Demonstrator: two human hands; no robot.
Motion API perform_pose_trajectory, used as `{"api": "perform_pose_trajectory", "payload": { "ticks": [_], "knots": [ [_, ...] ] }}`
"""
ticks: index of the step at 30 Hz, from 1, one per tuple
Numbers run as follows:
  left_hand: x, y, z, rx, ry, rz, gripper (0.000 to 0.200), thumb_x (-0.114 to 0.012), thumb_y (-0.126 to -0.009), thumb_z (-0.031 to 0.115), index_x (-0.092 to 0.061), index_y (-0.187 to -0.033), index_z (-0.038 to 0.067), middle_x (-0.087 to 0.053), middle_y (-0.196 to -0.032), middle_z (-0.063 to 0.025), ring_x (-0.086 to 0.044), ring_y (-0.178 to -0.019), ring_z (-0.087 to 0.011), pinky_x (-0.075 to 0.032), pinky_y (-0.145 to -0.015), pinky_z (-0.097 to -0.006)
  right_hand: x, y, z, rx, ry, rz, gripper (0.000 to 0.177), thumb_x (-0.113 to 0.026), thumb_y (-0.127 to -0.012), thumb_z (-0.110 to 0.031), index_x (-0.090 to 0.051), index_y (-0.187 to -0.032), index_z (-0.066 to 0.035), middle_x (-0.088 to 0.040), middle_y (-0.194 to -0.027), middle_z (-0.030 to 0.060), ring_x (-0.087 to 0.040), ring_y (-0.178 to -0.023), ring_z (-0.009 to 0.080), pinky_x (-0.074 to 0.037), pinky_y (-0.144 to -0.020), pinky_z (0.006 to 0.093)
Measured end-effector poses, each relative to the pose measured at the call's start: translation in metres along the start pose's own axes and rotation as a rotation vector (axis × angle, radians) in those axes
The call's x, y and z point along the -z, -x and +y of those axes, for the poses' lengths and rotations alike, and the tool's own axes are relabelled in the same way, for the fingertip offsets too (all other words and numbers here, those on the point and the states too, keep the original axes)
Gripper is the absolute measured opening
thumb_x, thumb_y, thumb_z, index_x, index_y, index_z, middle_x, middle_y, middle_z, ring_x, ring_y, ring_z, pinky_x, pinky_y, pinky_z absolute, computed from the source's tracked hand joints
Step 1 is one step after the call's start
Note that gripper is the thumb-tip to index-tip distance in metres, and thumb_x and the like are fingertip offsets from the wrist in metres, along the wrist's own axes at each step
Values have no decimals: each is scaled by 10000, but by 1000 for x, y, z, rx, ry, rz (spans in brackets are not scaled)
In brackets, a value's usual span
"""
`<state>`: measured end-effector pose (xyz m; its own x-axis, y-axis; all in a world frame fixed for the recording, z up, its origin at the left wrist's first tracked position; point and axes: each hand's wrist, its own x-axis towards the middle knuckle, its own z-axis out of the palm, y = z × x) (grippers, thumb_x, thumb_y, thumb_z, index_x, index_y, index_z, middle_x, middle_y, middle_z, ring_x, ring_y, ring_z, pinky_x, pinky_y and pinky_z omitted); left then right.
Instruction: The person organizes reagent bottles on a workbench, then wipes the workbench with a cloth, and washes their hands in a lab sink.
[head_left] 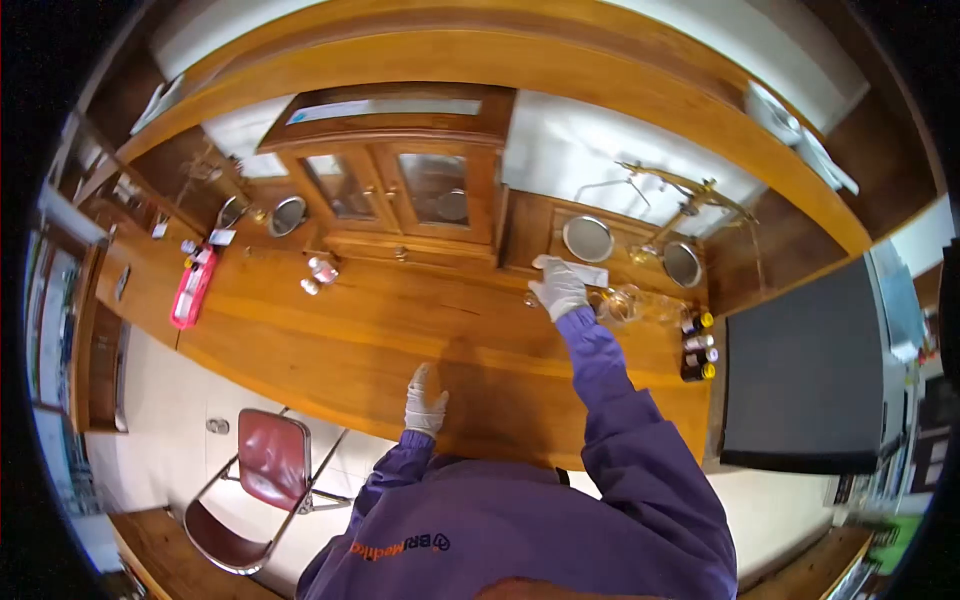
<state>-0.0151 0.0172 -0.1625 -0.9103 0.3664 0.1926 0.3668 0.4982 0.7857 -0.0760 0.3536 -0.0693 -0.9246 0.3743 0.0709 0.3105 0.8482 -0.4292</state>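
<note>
Free: bare counter [400, 330] in front of cabinet [400, 190].
Blocked: glassware [625, 303], bottles [697, 345] right of cabinet; pink tray [193, 287] left of cabinet.

Glossy varnished wooden counter [330, 330], clear glass flask [622, 303], shiny metal pans [587, 238], smooth white-gloved hands [557, 288].

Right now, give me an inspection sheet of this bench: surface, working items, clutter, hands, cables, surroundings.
Surface: wooden bench, glossy brown.
Job's things: white paper at the right hand's fingertips; clear glassware just beside it.
Clutter: capped bottles at the bench's right end; pink rack at the left end; small jars.
Hands: left hand gloved, flat on the bench; right hand gloved, on the paper, grip unclear.
Cables: nothing seen.
Surroundings: glass-door cabinet, brass balance, red chair, dark panel.
</note>
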Motion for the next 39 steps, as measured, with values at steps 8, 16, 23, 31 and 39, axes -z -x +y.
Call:
{"api": "perform_pose_trajectory", "payload": {
  "ticks": [8, 16, 23, 31, 39],
  "knots": [
    [36, -9, -16, 49, 47, -30, 665, -635, -690, 86, -307, -1265, 32, -369, -1260, -160, -355, -1168, -296, -286, -983, -338, 0, -1, -12, -49, 146, -16, 367, -605, -688, -276, -552, -1002, -93, -579, -982, 135, -557, -915, 284, -438, -789, 361],
    [113, -22, -59, 62, 45, 0, 679, -637, -686, 78, -296, -1273, 43, -368, -1261, -156, -353, -1168, -292, -276, -989, -336, 37, 12, -78, -307, 313, 161, 352, -624, -679, -298, -551, -960, -100, -601, -854, 133, -577, -809, 314, -460, -693, 393],
    [184, -42, -128, 13, 2, 62, 644, -627, -685, 70, -331, -1256, 31, -393, -1244, -158, -361, -1164, -292, -281, -988, -345, -13, 26, -160, 197, -118, 609, 150, -574, -748, -158, -558, -895, -135, -588, -843, 72, -567, -795, 245, -460, -709, 343],
    [228, -179, -172, -270, -120, 191, 564, -590, -689, 40, -387, -1215, 42, -446, -1185, -159, -423, -1101, -298, -339, -945, -352, -135, -36, -375, 276, -218, -42, 392, -588, -731, -215, -484, -1105, -156, -376, -1264, 106, -471, -1050, 302, -424, -834, 404],
    [178, -250, -224, 247, 851, -163, 238, -452, -792, -16, -506, -1024, -19, -554, -1042, -112, -543, -923, -213, -424, -832, -304, -305, -93, -411, -58, 475, 333, 371, -535, -684, -231, -550, -933, 43, -560, -696, 157, -580, -604, 286, -456, -471, 425]
  ]
}}
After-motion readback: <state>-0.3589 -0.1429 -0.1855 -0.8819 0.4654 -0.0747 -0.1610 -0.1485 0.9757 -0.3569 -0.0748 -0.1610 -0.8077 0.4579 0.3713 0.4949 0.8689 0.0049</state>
